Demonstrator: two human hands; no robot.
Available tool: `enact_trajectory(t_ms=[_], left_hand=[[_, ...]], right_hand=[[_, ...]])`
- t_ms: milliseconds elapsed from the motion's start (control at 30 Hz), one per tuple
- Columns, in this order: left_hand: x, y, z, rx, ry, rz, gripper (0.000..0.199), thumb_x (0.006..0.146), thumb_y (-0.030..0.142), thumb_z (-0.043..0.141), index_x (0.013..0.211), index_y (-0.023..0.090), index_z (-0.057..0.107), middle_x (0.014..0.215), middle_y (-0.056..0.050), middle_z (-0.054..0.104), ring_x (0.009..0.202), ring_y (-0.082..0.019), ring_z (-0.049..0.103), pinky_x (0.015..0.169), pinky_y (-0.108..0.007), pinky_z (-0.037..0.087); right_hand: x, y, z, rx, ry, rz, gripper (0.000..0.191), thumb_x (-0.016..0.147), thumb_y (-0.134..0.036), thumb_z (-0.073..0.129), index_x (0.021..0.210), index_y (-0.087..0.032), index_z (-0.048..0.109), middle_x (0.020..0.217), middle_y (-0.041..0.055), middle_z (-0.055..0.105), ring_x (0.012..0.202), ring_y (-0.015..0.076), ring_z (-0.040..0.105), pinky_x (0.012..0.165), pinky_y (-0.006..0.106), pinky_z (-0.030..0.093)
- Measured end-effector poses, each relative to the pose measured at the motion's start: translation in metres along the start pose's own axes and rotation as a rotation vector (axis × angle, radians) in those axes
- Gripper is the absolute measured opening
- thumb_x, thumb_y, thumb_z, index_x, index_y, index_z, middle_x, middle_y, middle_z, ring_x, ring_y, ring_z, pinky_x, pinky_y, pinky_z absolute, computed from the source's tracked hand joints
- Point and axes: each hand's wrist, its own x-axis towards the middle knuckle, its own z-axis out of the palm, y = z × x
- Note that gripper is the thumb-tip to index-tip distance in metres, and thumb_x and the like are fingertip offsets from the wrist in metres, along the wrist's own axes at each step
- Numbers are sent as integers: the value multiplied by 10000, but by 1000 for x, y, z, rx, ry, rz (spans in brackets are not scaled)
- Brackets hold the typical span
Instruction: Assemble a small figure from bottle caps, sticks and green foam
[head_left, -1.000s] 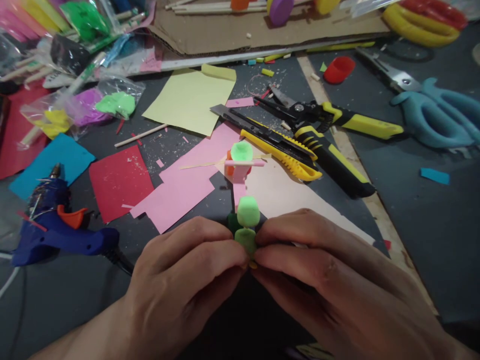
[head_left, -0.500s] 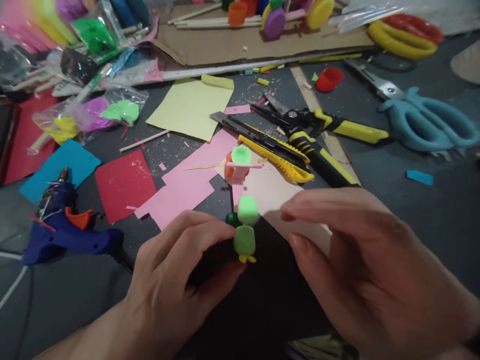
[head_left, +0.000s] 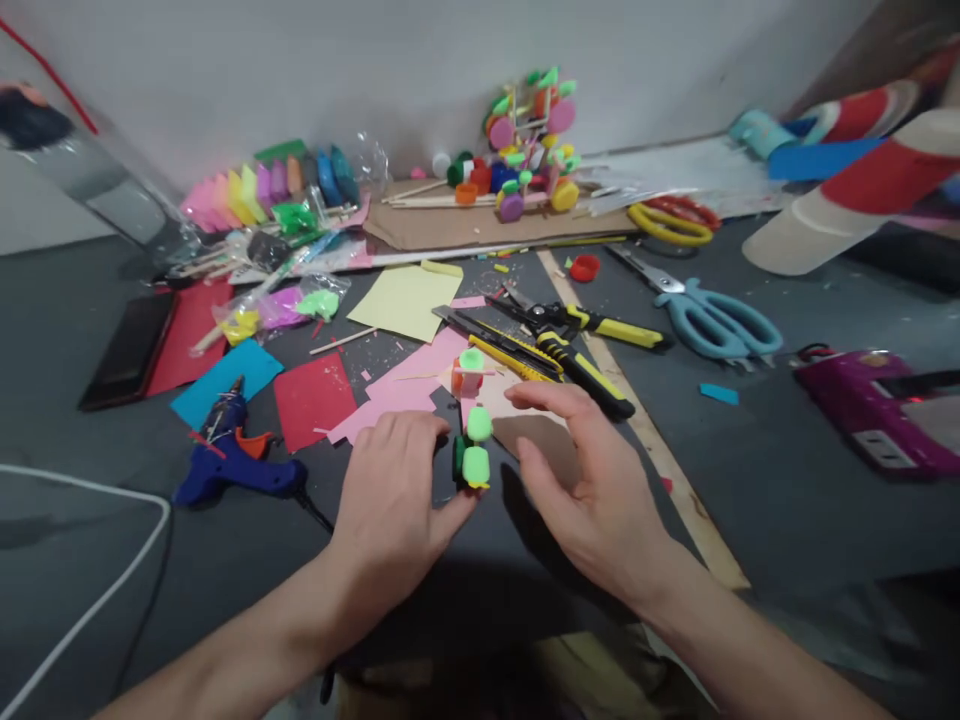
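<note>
A small craft toy (head_left: pixel 475 466) is in front of me, with light-green clay pieces, yellow bits at its base, a dark-green cap on its side and an orange cap farther back. My left hand (head_left: pixel 401 480) holds its near end from the left, its thumb by the yellow bits and its fingertips near the dark-green cap. To the right, my right hand (head_left: pixel 581 465) is open, thumb and fingers apart around nothing, a short distance from the toy. Pink paper (head_left: pixel 401 385) lies under and behind the toy. Beyond my right fingers rests a yellow-and-black utility knife (head_left: pixel 517 350).
A blue glue gun (head_left: pixel 232 465) and its cable lie at left. Yellow-handled pliers (head_left: pixel 589 345) and blue scissors (head_left: pixel 720 320) are at right. Behind are a cardboard sheet (head_left: pixel 435 225), a decorated stick model (head_left: pixel 532 140) and a white-and-red bottle (head_left: pixel 795 235).
The camera view has drawn back and tilted up, bringing the wall and stick model into sight. My left hand stays at the toy; my right hand stays open beside it.
</note>
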Motion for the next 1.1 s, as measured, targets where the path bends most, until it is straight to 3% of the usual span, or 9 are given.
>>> enact_trajectory(t_ms=[233, 400, 500, 633, 867, 1100], left_hand=[[5, 10, -3, 114, -41, -17, 350, 855, 431, 658, 1032, 144, 563, 1020, -124, 640, 972, -324, 568, 811, -466, 440], [6, 11, -2, 110, -23, -1, 230, 868, 361, 640, 969, 161, 587, 1004, -113, 640, 974, -325, 567, 805, -473, 451], [3, 9, -2, 42, -16, 13, 208, 836, 268, 674, 1004, 173, 596, 1062, -103, 643, 1012, -307, 573, 828, -458, 472], [-1, 4, -2, -80, -1, 24, 267, 815, 158, 670, 1070, 202, 605, 1120, -81, 643, 1072, -271, 573, 881, -434, 485], [-6, 2, -2, -268, 49, -16, 187, 840, 163, 643, 1018, 218, 628, 1073, -68, 674, 1060, -261, 596, 921, -452, 488], [-9, 7, -16, -491, 44, -68, 196, 838, 159, 636, 1026, 211, 619, 1070, -61, 670, 1057, -230, 605, 950, -397, 477]], right_hand=[[0, 2, -3, 5, 35, -9, 254, 902, -147, 482, 1140, -200, 555, 1132, 98, 644, 1086, 241, 615, 949, 449, 516], [-4, -7, -7, -52, -115, -56, 237, 830, -185, 641, 1066, -201, 626, 1127, 111, 651, 1075, 291, 604, 923, 519, 522], [-6, -12, -4, -81, -172, -52, 308, 758, -232, 765, 1035, -175, 642, 1133, 131, 649, 1086, 320, 588, 917, 541, 525], [-6, -10, 2, -83, -192, -40, 311, 785, -210, 757, 1064, -174, 623, 1125, 123, 649, 1088, 304, 577, 935, 534, 516], [-3, -7, 1, -35, -219, -51, 142, 864, -136, 653, 1003, -162, 638, 1099, 75, 647, 1094, 250, 576, 952, 480, 493], [-1, -14, -8, 83, -211, -46, 239, 806, -84, 662, 1011, -205, 640, 1084, 77, 655, 1079, 250, 572, 946, 451, 489]])
